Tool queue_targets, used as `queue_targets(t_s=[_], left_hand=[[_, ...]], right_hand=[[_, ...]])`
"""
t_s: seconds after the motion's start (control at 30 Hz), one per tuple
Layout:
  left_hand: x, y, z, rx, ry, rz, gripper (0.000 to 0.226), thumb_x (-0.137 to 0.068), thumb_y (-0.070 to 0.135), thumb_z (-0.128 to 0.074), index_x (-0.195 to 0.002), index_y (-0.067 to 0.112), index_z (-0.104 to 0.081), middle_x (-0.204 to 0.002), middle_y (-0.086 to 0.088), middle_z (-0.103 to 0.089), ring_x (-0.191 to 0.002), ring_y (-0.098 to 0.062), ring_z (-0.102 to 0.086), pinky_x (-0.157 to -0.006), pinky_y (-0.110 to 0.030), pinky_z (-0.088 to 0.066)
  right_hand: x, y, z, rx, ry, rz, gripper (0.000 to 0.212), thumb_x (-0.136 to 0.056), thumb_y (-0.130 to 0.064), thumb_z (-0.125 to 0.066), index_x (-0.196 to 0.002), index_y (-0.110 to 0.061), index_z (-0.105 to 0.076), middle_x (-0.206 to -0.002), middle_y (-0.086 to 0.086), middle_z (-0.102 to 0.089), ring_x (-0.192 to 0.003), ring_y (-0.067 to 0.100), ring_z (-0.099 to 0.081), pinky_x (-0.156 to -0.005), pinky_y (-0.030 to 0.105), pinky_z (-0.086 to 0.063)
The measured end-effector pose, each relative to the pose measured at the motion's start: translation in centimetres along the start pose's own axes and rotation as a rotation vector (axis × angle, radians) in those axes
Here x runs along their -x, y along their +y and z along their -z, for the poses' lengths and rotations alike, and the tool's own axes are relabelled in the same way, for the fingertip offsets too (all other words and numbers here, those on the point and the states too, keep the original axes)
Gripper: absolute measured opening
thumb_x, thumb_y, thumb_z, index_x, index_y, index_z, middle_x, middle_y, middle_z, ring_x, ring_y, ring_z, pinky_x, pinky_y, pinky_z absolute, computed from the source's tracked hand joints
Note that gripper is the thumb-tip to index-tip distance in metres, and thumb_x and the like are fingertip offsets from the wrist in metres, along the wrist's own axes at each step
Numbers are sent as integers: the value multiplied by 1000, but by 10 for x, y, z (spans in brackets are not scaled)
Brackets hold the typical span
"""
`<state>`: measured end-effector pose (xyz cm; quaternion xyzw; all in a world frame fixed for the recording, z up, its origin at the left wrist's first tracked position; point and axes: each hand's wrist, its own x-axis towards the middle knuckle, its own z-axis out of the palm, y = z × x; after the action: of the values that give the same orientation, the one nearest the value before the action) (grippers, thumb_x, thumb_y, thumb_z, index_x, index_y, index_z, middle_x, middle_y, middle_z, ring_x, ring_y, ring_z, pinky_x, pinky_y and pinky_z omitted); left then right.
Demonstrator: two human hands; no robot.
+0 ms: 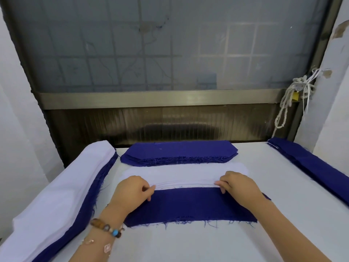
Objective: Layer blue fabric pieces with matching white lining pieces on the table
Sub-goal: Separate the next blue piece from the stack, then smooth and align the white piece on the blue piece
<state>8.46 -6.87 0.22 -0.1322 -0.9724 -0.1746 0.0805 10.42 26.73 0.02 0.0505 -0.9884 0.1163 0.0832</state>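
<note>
Table (283,233): left hand (134,188), right hand (238,184) pinch white lining (179,173) edge; blue piece (188,205) partly covered.

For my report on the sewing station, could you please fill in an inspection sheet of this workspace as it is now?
Surface: table covered in white cloth, lying flat.
Job's things: blue fabric piece lies flat nearest the person; white lining pieces are stacked just behind it; blue stack lies beyond them at the far edge.
Clutter: white-over-blue pile along the left edge; blue strips along the right edge.
Grippers: left hand and right hand each pinch the near edge of the white lining pieces.
Cables: knotted white cord hangs by the window frame on the right, off the table.
Surroundings: frosted window behind the table.
</note>
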Motion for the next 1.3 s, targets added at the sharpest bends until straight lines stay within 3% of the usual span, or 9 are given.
queue_targets(t_s=[0.07,0.17,0.2,0.3,0.5,0.63,0.77,1.03,1.3], left_hand=[[-15,15,-9,-22,106,-15,42,-93,45,-51,-62,21,-65,-70,6,-63,-71,-7,-54,-65,-20,-43],[-38,40,-26,57,243,-81,21,-94,34,-54,-81,22,-65,-85,10,-59,-86,-9,-51,-72,-20,-41],[-46,46,-32,81,241,-96,13,-94,30,-54,-91,24,-65,-92,10,-59,-92,-10,-51,-75,-20,-41],[-69,57,-48,111,172,-69,18,-95,27,-52,-109,26,-63,-106,10,-58,-101,-11,-51,-81,-23,-44],[-80,65,-74,205,234,-13,9,-94,28,-55,-92,22,-60,-94,9,-56,-84,-7,-53,-72,-24,-47],[-82,60,-81,143,262,-64,10,-95,35,-54,-99,27,-58,-99,12,-55,-92,-10,-47,-80,-25,-42],[-85,61,-83,24,260,-54,20,-97,40,-47,-115,33,-53,-111,12,-49,-102,-12,-43,-85,-25,-35],[-84,63,-79,-27,256,-70,17,-98,43,-44,-100,29,-54,-103,11,-48,-94,-10,-39,-79,-23,-31],[-84,61,-74,33,207,-66,17,-98,42,-47,-97,27,-54,-101,15,-57,-103,-9,-46,-92,-26,-33]], right_hand=[[-16,-18,-6,-48,53,7,36,-98,-44,-44,-77,-20,-62,-85,-6,-57,-76,11,-56,-76,27,-49],[-41,-45,-21,-161,151,22,16,-98,-28,-49,-96,-18,-61,-96,-2,-59,-87,14,-56,-78,29,-49],[-49,-53,-27,-181,162,19,13,-98,-23,-50,-101,-17,-61,-100,-1,-58,-91,15,-55,-81,30,-49],[-72,-68,-45,-209,162,11,16,-97,-18,-50,-109,-17,-61,-107,0,-57,-100,15,-53,-86,28,-46],[-91,-72,-67,-307,208,-32,10,-93,-22,-60,-101,-17,-64,-99,-2,-56,-94,14,-55,-79,25,-47],[-93,-66,-75,-286,203,-30,21,-93,-25,-61,-113,-18,-61,-106,-1,-52,-95,14,-53,-82,24,-45],[-97,-68,-75,-233,177,-22,22,-95,-26,-58,-113,-14,-59,-111,3,-51,-97,18,-53,-85,27,-44],[-94,-69,-75,-103,217,13,13,-96,-29,-54,-103,-18,-57,-104,-1,-50,-93,15,-48,-80,25,-44],[-94,-67,-74,21,211,80,15,-99,-31,-49,-105,-20,-56,-110,-4,-47,-95,12,-38,-83,23,-39]])
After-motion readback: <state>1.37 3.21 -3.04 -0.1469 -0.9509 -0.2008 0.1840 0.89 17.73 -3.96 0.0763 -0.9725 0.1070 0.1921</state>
